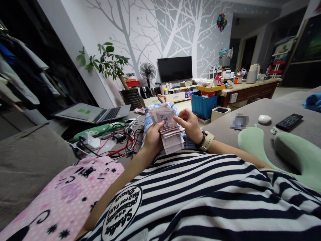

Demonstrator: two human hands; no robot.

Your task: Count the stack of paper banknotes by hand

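Observation:
A stack of banknotes [173, 140] is held over my lap, its upper notes fanned out and several lower ones hanging down towards my striped shirt. The top note is purple and shows a 5. My left hand [153, 136] grips the stack from the left, thumb pressed on the top note. My right hand [190, 125], with a watch [208, 140] on the wrist, pinches the right edge of the notes between thumb and bent fingers. The undersides of the notes and some of the left fingers are hidden.
To the left lie an open laptop [94, 113], tangled cables [127, 139] and a pink blanket [82, 187]. On the right are a green neck pillow [291, 147], a white mouse [264, 119] and a remote [289, 122]. A blue bin [204, 105] stands beyond.

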